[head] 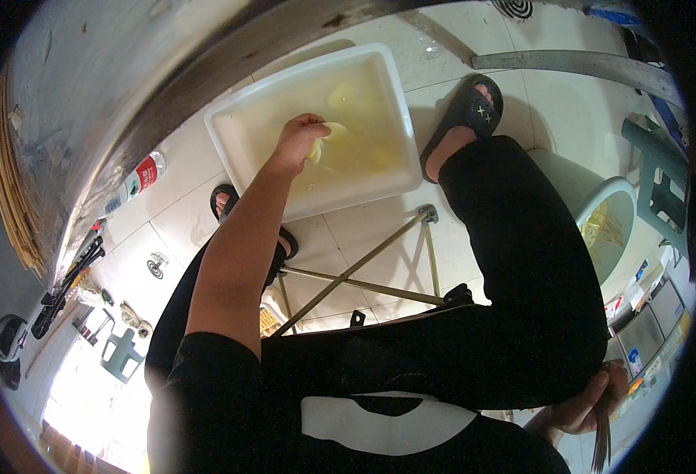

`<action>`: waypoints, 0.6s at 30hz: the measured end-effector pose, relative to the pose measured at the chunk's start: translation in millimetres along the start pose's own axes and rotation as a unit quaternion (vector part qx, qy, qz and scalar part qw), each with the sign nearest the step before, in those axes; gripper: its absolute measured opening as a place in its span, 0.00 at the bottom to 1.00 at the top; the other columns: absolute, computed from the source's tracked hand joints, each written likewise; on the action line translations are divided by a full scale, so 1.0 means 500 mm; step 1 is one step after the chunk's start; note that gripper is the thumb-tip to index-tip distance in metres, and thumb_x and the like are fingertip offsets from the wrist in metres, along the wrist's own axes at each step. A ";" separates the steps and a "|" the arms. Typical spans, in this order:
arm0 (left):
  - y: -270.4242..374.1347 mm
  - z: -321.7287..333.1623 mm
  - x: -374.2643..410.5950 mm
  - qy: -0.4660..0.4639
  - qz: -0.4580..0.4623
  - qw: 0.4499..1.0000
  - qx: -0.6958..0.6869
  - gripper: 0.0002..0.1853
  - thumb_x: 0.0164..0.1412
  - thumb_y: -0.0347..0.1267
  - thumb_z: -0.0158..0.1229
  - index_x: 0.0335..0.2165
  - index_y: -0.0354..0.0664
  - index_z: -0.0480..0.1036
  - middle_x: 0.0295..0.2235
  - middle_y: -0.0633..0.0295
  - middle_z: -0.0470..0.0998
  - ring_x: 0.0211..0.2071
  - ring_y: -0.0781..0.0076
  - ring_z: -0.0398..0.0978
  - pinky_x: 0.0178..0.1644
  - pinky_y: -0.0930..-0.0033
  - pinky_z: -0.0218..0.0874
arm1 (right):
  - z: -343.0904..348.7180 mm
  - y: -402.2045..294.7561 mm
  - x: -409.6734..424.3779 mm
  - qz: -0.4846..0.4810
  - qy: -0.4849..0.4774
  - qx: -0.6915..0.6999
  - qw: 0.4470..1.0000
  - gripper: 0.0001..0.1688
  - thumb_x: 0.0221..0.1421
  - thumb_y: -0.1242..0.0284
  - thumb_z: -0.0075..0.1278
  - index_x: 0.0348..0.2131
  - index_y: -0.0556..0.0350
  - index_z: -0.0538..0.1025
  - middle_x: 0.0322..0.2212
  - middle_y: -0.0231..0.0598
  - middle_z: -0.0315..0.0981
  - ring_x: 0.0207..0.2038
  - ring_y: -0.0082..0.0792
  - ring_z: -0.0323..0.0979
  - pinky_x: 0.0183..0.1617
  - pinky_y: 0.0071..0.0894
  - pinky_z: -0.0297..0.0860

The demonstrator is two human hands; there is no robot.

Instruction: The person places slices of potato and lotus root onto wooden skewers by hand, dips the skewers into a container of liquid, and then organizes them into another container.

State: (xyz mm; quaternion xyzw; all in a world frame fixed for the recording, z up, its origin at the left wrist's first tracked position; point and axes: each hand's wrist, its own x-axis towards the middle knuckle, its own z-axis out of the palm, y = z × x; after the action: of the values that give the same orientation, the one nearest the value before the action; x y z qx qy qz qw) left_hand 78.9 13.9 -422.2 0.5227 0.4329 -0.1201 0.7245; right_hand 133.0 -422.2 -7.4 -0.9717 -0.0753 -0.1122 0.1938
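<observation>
My left hand [297, 145] reaches into a white plastic tub [406, 121] on the floor between my feet. It pinches pale yellow slices [336, 131], which look like potato, over cloudy yellowish water. More slices [343, 98] lie blurred under the surface. Down at the lower right, beside my thigh, my right hand [587, 400] grips a bunch of thin brown sticks [602, 441] that resemble skewers. Their upper ends are hidden in the fingers.
A pale bucket [608, 189] with skewered food [602, 228] stands right of my leg, near a green plastic stool [656, 172]. A metal worktop [128, 77] bearing bamboo skewers [10, 178] overhangs the upper left. A plastic bottle [143, 176] lies below its edge.
</observation>
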 end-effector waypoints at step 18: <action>0.059 -0.071 -0.028 -0.221 -0.006 0.863 -0.454 0.09 0.48 0.36 0.54 0.32 0.48 0.70 0.28 0.65 0.73 0.30 0.66 0.70 0.34 0.65 0.62 | -0.001 0.000 -0.003 -0.008 -0.007 0.026 1.000 0.12 0.60 0.68 0.44 0.38 0.58 0.72 0.32 0.39 0.69 0.39 0.34 0.67 0.47 0.36 0.64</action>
State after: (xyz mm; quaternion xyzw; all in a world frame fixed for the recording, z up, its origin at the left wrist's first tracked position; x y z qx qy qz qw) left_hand 71.4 53.4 -395.1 0.0929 0.2707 -0.0265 0.9578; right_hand 131.3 -422.4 -7.5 -0.9664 -0.0875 -0.1055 0.2175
